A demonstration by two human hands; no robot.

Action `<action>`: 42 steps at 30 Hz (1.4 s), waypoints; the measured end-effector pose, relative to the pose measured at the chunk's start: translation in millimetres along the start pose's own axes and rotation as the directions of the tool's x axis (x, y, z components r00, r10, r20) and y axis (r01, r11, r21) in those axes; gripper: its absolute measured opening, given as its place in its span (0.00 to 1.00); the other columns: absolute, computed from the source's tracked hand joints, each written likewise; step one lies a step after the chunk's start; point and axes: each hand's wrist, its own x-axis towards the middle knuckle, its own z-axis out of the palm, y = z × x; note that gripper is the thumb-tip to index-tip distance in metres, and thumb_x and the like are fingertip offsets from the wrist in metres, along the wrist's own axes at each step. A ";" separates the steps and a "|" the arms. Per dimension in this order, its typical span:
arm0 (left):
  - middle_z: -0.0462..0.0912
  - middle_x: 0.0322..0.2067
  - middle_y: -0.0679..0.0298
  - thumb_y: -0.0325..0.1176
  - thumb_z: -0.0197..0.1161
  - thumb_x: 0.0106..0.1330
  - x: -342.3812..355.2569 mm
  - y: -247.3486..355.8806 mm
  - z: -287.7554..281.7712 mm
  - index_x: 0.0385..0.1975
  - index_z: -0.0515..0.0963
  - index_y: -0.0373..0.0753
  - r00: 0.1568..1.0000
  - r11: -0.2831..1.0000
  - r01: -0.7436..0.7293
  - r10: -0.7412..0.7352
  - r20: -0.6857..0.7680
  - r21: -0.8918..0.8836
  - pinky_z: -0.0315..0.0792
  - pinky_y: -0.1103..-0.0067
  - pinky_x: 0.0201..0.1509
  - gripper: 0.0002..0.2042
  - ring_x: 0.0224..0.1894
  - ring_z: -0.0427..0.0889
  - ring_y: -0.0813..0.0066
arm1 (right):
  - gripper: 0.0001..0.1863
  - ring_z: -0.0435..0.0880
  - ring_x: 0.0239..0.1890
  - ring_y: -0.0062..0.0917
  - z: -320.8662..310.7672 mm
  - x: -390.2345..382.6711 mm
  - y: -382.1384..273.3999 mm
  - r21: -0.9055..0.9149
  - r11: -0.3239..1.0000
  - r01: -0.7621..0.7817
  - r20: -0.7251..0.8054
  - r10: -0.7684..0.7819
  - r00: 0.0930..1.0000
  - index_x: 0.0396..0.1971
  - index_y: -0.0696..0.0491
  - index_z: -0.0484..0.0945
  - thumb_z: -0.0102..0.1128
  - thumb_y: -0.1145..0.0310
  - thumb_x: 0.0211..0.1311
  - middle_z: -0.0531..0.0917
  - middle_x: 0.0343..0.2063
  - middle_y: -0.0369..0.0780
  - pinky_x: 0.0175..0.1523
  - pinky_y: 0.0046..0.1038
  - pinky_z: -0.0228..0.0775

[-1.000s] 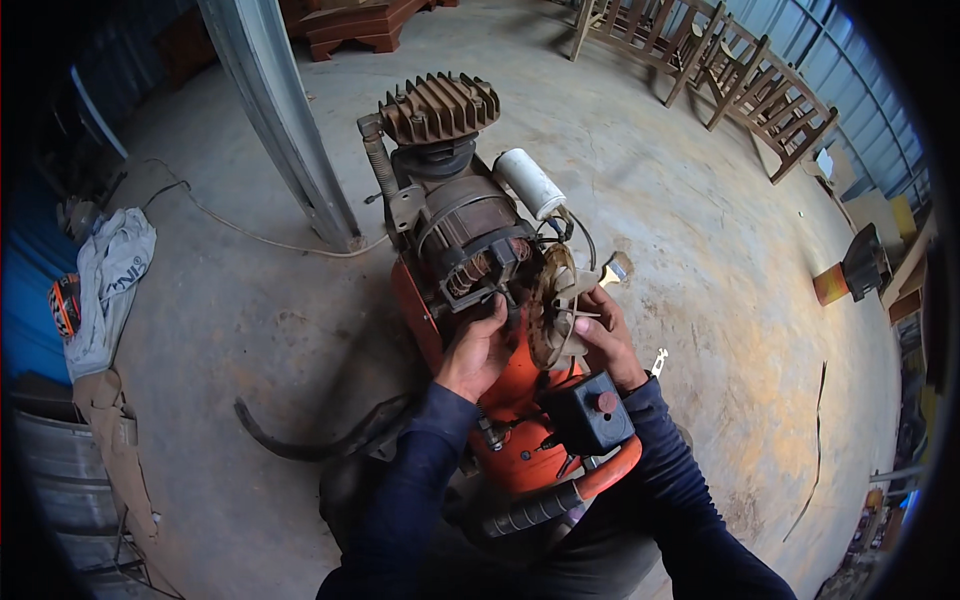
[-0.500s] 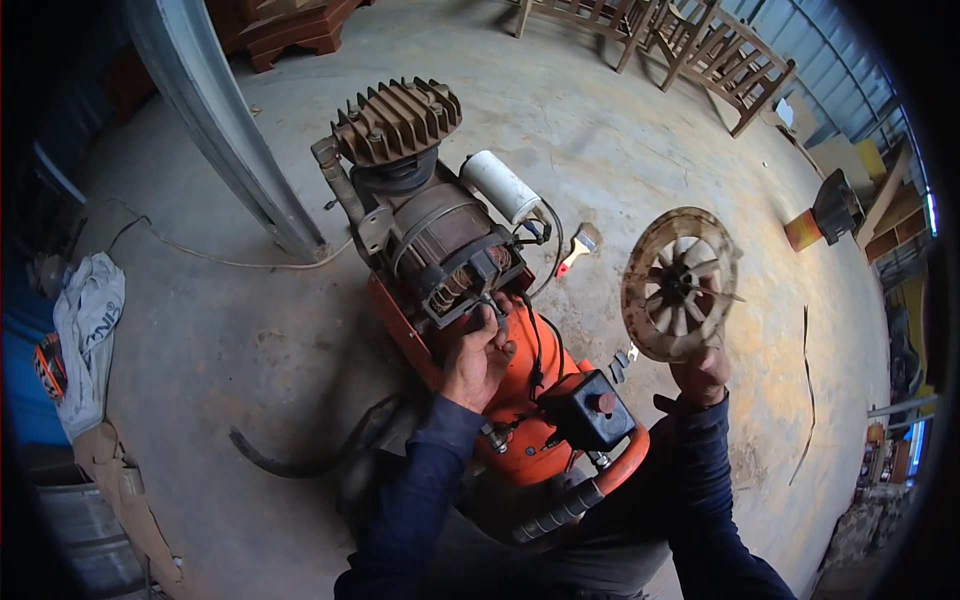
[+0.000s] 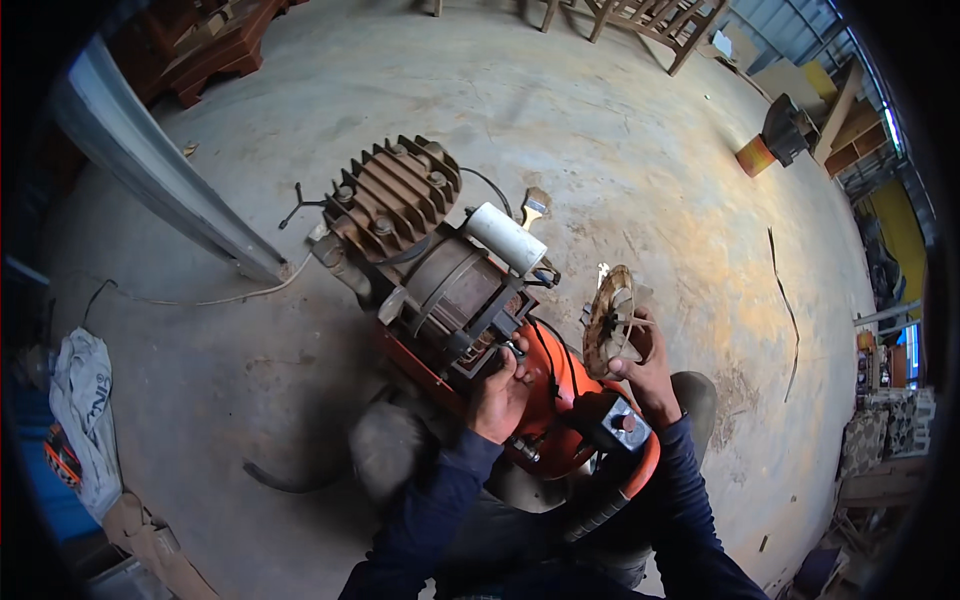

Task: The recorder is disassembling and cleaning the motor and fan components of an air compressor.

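An air compressor with an orange tank stands in front of me, its finned cylinder head at the far end and its bare motor in the middle. My left hand is closed on the motor shaft at the motor's near end; its fingers partly hide the shaft. To the right of the tank, my right hand grips a dirty, pale cooling fan by its rim and blades. The fan is tilted nearly edge-on and is apart from the motor.
A white cylindrical capacitor sits beside the motor. The black pressure switch box and orange handle are near my right forearm. On the floor lie a paintbrush and a black strip. A metal post rises at left.
My right hand has brought the fan left and lower, turning it from face-on to nearly edge-on. My left hand stays at the shaft. The whole view has shifted.
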 end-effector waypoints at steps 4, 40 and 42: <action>0.80 0.43 0.76 0.41 0.57 0.74 3.4 -12.8 -4.7 0.54 0.74 0.43 0.997 0.997 -0.073 0.074 0.031 -0.040 0.62 0.84 0.42 0.14 0.29 0.64 0.87 | 0.48 0.72 0.61 0.31 -14.4 -9.1 18.9 -0.037 0.999 0.026 -0.021 -0.027 0.999 0.64 0.58 0.62 0.79 0.64 0.43 0.76 0.56 0.44 0.66 0.34 0.61; 0.74 0.40 0.66 0.38 0.51 0.77 39.9 -33.3 -24.0 0.53 0.68 0.33 0.782 0.789 -0.613 0.611 0.122 -0.024 0.61 0.84 0.33 0.15 0.23 0.64 0.85 | 0.36 0.84 0.42 0.35 26.8 159.1 199.0 -0.195 0.970 -0.147 0.080 0.165 0.983 0.48 0.63 0.80 0.67 0.46 0.49 0.85 0.39 0.49 0.49 0.34 0.75; 0.73 0.39 0.66 0.38 0.51 0.77 40.8 -38.3 -20.5 0.53 0.67 0.33 0.785 0.789 -0.614 0.614 0.084 -0.030 0.61 0.84 0.33 0.15 0.22 0.63 0.85 | 0.29 0.85 0.41 0.36 41.0 156.7 184.5 -0.415 0.910 0.009 0.178 0.072 0.981 0.47 0.57 0.84 0.65 0.49 0.51 0.87 0.38 0.50 0.48 0.34 0.75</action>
